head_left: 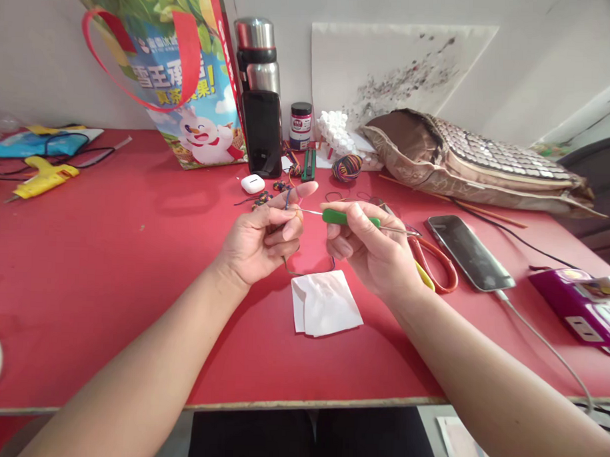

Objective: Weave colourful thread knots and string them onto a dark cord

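A crochet hook (337,217) with a green handle lies in my right hand (379,248), whose thumb and fingers are closed around the handle. Its thin metal tip points left and reaches the fingertips of my left hand (257,243). There, the thumb and a finger pinch dark multicoloured yarn (288,200), which also passes over the raised index finger. Any stitches at the pinch are too small to make out. A strand hangs below both hands, near a folded white tissue (327,304) on the table.
On the red table (133,282), a multicoloured yarn ball (347,168) sits behind my hands. Red-handled scissors (441,266) and a charging phone (469,253) lie right; a yellow glue gun (46,177) lies left. Behind stand a bag (208,135), a black phone (262,134) and a flask (256,40).
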Demonstrator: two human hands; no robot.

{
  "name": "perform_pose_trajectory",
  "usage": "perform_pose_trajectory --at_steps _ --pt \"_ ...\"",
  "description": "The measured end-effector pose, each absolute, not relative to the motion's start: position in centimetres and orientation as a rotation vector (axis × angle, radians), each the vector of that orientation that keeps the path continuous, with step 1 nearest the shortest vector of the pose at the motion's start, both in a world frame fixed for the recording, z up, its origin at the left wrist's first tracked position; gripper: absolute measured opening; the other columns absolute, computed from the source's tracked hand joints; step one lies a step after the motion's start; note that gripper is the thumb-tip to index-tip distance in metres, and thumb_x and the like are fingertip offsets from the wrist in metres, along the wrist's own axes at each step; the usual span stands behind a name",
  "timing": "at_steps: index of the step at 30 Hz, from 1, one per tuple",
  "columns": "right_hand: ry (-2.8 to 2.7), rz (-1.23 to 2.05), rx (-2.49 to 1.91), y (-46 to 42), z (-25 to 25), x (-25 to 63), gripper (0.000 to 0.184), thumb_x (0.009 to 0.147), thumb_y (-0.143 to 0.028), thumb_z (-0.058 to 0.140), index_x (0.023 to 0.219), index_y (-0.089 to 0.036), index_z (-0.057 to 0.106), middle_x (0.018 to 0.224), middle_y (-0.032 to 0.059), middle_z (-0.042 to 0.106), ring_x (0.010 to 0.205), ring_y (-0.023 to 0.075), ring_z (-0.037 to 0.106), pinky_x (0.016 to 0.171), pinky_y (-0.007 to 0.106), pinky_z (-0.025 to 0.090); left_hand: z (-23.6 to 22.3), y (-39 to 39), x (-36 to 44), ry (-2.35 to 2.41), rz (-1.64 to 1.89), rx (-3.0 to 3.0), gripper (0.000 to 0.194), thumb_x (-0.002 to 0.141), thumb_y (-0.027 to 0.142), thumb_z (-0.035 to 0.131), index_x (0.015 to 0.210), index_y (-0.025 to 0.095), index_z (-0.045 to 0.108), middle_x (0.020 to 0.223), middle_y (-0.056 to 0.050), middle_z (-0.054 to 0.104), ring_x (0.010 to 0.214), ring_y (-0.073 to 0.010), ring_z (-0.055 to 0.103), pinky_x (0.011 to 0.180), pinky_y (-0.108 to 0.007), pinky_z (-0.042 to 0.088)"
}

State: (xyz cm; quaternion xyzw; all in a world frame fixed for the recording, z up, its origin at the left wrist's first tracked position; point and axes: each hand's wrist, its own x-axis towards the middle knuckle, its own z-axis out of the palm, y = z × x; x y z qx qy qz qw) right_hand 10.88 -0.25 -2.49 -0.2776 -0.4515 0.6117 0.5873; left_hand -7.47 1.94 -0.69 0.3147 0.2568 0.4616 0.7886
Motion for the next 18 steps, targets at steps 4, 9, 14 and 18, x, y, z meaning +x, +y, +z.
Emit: perform_pose_trajectory --at_steps 4,9,14,18 --pt "-1.034 1.439 -0.65 -0.22 -2.63 10.76 0.029 0.084 -0.05 0.087 0.095 -0.023 0.084 0.074 -0.0003 0.067 0.053 0.0086 0.047 0.054 0.03 0.046 -0.91 1.9 -7.25 0.581 0.988 0.762 0.045 0.081 0.007 0.063 0.123 0.014 0.078 0.054 0.004 0.054 0.042 -0.0038 0.014 0.038 -0.015 0.019" --pt "-0.952 1.436 -0.68 -0.05 -2.92 10.5 0.032 0.08 -0.052 0.088 0.095 -0.023 0.083 0.074 0.0 0.067 0.054 0.0092 0.046 0.055 0.03 0.047 -0.92 1.8 -7.0 0.618 1.041 0.83 0.047 0.078 0.008 0.068 0.123 0.015 0.079 0.056 0.004 0.055 0.042 -0.003 0.013 0.038 -0.015 0.015" --pt "-0.936 1.465 -0.682 0.05 -2.97 10.51 0.03 0.081 -0.049 0.088 0.094 -0.022 0.083 0.073 -0.0006 0.067 0.053 0.0084 0.046 0.053 0.029 0.044 -1.09 1.63 -6.77 0.623 1.081 0.86 0.037 0.079 0.012 0.073 0.115 0.014 0.081 0.058 0.004 0.056 0.043 -0.0023 0.015 0.04 -0.017 0.013" --pt "-0.95 1.456 -0.693 0.15 -2.95 10.75 0.027 0.082 -0.046 0.086 0.092 -0.021 0.082 0.07 -0.0015 0.065 0.051 0.0073 0.045 0.051 0.028 0.041 -1.13 1.44 -6.74 0.608 1.092 0.905 0.033 0.082 0.019 0.072 0.113 0.013 0.081 0.06 0.001 0.06 0.042 -0.0025 0.017 0.041 -0.019 0.012"
